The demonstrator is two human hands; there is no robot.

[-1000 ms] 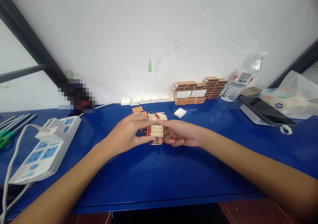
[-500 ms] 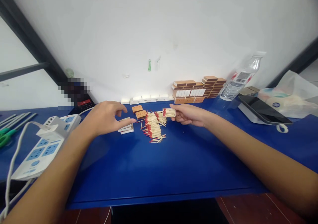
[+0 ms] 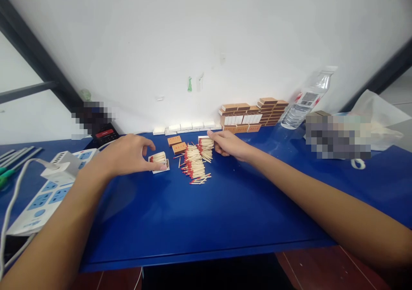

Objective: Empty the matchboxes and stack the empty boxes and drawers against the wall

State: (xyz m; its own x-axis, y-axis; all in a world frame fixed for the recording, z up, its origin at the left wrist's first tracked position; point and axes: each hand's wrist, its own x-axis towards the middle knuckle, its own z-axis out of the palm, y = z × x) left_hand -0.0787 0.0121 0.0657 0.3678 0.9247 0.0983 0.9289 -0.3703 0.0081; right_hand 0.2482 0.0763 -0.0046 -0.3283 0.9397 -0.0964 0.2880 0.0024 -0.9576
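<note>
My left hand (image 3: 130, 155) is over the left side of the table, thumb and index finger apart. The thumb lies across the near edge of a small white matchbox tray (image 3: 158, 157) filled with matches, which rests on another tray. A loose heap of red-tipped matches (image 3: 194, 163) lies in the middle. At the heap's far right end, my right hand (image 3: 227, 144) pinches a second white matchbox tray (image 3: 202, 138), with matches in front of it. Two orange matchbox sleeves (image 3: 179, 147) lie between the left tray and the heap.
White trays (image 3: 189, 127) line the wall, beside stacked matchboxes (image 3: 241, 119). A plastic bottle (image 3: 305, 97) leans at the right, near a clear bag (image 3: 380, 118). On the left are a power strip (image 3: 53, 195) with a white cable and green-handled scissors (image 3: 8, 172). The blue table (image 3: 206, 221) has a front edge.
My right hand has moved left with its tray, to the heap's far end. My left hand has shifted slightly left and back, and the match-filled tray beside its thumb now shows.
</note>
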